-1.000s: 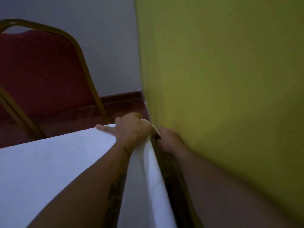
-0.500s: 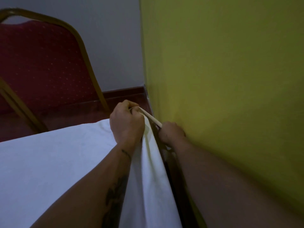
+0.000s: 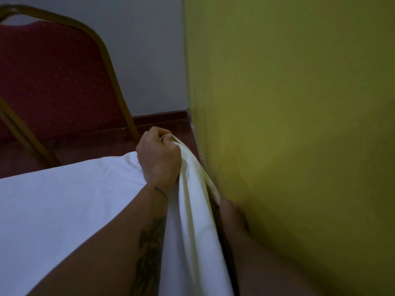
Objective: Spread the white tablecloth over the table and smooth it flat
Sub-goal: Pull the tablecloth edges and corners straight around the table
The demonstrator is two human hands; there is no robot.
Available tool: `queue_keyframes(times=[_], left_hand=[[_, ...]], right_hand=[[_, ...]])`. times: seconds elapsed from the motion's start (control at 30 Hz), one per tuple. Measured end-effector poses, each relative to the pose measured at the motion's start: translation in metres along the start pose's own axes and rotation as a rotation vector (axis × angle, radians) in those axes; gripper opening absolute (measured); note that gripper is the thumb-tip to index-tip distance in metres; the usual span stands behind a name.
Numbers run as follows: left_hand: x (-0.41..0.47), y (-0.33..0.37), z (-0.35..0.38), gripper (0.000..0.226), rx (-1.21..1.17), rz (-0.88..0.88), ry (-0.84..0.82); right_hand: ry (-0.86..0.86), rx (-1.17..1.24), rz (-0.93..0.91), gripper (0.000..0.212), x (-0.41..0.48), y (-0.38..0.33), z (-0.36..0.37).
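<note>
Two hands work the white tablecloth [image 3: 64,210] at the far right corner of the surface, next to the yellow-green wall [image 3: 299,124]. The cloth lies flat over the top on the left; its right edge is gathered into a raised fold w/ long axis running from near-right up to the far corner. Left hand [image 3: 158,157] is a fist, fingers [image 3: 157,133] curled tight on the top end of that fold, cloth coming out right of the knuckles. Right hand [image 3: 232,214] sits low btwn fold and wall, touching the lower cloth edge; its grip can't be told. Vs 0.5 s ago: right hand has dropped down the edge, nearer the camera; left fist is unchanged. Red chair [image 3: 53,82] stands behind.
</note>
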State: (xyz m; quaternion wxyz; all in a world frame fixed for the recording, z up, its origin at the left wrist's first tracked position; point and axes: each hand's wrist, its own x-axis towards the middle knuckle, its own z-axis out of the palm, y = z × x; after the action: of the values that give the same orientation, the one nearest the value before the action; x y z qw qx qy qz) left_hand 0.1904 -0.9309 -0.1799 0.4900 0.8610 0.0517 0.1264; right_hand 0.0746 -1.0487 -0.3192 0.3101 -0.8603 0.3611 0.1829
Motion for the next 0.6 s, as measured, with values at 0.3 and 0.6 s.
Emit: queue_keyframes(times=[0.3, 0.6], left_hand=[[-0.004, 0.002, -0.004, 0.018, 0.269, 0.184, -0.227], [-0.006, 0.007, -0.001, 0.022, 0.408, 0.231, -0.295]], right_hand=[[-0.23, 0.423, -0.16, 0.054, 0.03, -0.058, -0.052], [0.152, -0.355, -0.407, 0.025, 0.031, -0.105, -0.098]])
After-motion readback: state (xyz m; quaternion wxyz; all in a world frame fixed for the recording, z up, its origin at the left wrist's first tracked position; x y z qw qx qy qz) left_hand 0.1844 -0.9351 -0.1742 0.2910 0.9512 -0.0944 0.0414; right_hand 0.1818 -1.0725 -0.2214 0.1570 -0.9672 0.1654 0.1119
